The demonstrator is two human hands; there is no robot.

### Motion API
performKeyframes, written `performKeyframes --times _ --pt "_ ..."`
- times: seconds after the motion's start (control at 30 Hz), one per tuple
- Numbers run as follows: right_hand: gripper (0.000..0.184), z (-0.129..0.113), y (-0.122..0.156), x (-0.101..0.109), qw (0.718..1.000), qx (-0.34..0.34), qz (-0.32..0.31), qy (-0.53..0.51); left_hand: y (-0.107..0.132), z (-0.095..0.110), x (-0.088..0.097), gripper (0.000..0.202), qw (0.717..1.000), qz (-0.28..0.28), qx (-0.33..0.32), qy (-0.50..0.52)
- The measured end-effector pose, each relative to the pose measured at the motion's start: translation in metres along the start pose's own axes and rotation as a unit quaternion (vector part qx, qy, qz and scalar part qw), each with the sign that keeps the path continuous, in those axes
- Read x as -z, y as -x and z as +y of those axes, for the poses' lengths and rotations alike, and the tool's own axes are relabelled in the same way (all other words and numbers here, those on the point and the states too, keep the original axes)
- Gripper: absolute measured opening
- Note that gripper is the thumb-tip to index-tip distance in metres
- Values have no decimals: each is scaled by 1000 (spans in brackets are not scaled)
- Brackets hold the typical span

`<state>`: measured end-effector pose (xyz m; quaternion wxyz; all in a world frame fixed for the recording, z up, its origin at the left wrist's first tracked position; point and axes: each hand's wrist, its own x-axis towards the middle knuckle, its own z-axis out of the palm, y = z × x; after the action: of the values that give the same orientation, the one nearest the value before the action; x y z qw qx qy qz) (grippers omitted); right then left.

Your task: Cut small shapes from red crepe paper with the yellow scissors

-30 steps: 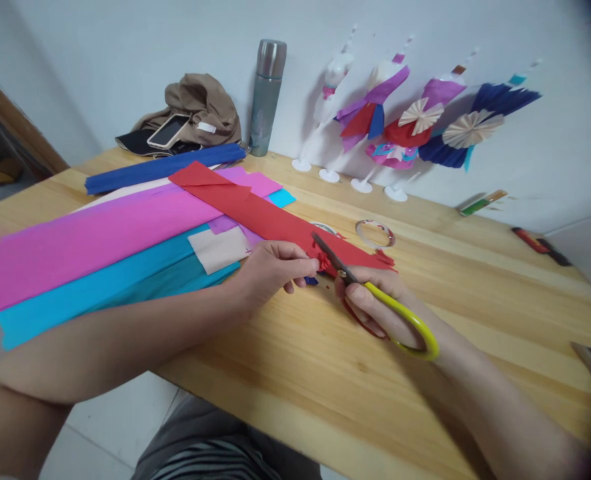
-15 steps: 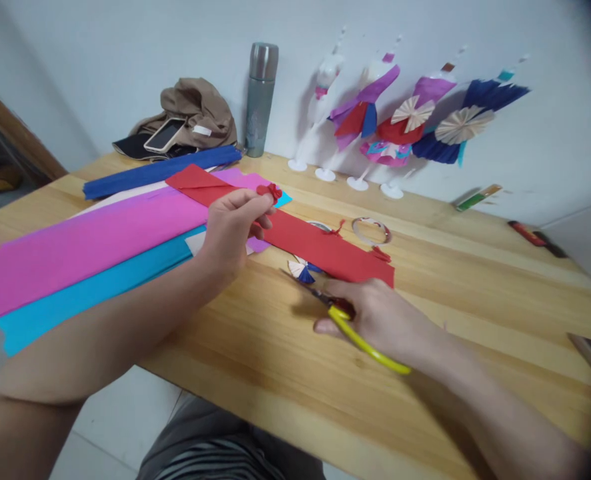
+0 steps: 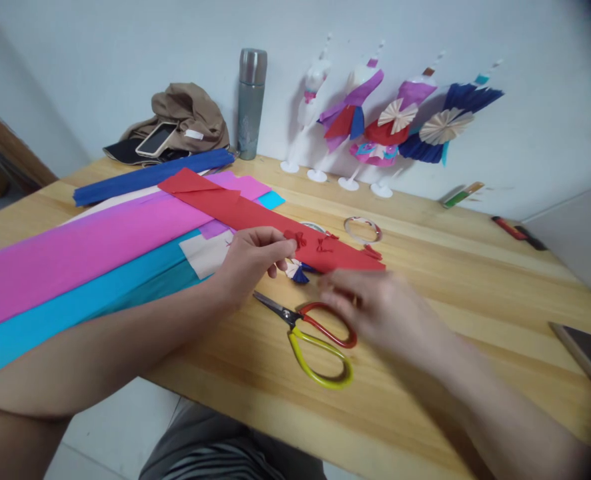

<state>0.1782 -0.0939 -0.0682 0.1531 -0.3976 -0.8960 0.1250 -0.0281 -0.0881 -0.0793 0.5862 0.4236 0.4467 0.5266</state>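
Note:
My left hand (image 3: 253,257) pinches a small red paper bow (image 3: 295,239) just above the long red crepe strip (image 3: 255,217). My right hand (image 3: 375,310) hovers blurred above the wooden table (image 3: 425,373), empty as far as I can see, its fingers smeared by motion. The scissors (image 3: 315,337), with one red and one yellow handle, lie flat on the table just left of it. A small blue and white paper fan (image 3: 296,271) rests by my left fingertips.
Pink (image 3: 75,250), cyan (image 3: 90,297) and dark blue (image 3: 145,175) crepe sheets cover the left side. A tape ring (image 3: 362,229), a steel flask (image 3: 250,103), a phone on a brown cloth (image 3: 185,120) and several dressed paper dolls (image 3: 375,120) stand at the back.
My right hand has laid the scissors on the table and let go. My left hand has brought the red bow back down to the red strip.

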Motion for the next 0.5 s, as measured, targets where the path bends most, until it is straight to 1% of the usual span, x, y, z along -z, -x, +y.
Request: performKeyframes --times 0.03,0.07,0.1,0.17,0.23,0.3,0.37,0.5 --pt "20 12 -7 -1 998 -22 46 25 -1 -1 0 19 1000 0 0 -3" --pt "24 23 -14 -3 995 -28 82 51 -1 -2 1 19 1000 0 0 -8" --pt "28 34 -21 -6 992 -23 102 71 -2 -3 1 19 1000 -3 1 -14" --pt "41 52 -35 -14 992 -13 92 89 -2 -4 0 20 1000 -7 9 -23" --pt "46 65 -42 -21 993 -14 77 87 -1 -6 -1 20 999 -10 20 -33" --pt "34 75 -44 -24 993 -33 76 84 0 -6 -2 21 999 -13 25 -39" --pt "30 87 -39 -19 991 -59 94 80 2 -7 -3 20 999 -18 25 -40" --pt "21 115 -23 6 975 -155 141 73 2 -8 -3 21 999 -28 19 -40"
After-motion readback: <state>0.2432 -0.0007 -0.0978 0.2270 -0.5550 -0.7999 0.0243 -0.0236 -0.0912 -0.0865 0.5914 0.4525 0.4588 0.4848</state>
